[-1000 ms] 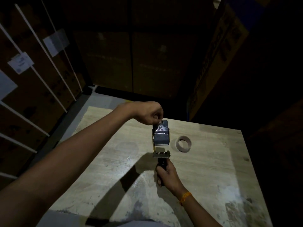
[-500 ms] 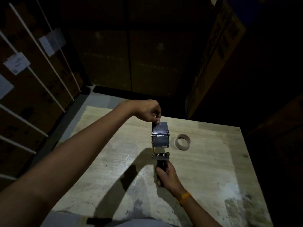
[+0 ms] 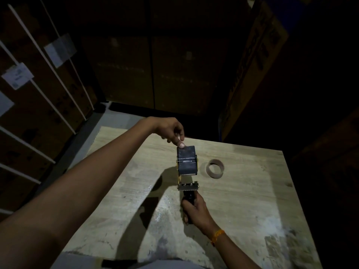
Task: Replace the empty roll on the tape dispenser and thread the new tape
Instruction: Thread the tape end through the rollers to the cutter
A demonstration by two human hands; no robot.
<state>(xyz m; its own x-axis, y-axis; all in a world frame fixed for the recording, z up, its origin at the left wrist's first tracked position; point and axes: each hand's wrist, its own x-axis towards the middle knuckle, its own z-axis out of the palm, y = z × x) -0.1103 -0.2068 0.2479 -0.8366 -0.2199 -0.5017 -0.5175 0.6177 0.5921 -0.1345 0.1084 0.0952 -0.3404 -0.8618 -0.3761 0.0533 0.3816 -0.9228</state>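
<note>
A hand-held tape dispenser [image 3: 188, 188] hovers over the wooden table [image 3: 242, 195], with a dark new tape roll [image 3: 186, 161] mounted on it. My right hand [image 3: 194, 209] is closed around the dispenser's black handle. My left hand [image 3: 172, 131] reaches from the left, its thumb and fingers pinching the roll's far top edge, where the tape's end seems to be. The empty cardboard core [image 3: 215, 168] lies on the table just right of the roll.
Stacked cardboard boxes with white straps and paper labels [image 3: 17, 76] stand to the left. More dark boxes [image 3: 151, 70] rise behind the table and another [image 3: 252, 61] at the right. The room is dim.
My left hand has loosened from a fist above the roll and its fingertips now press down on the roll's far edge. The raised flap of tape seen earlier now lies flat.
</note>
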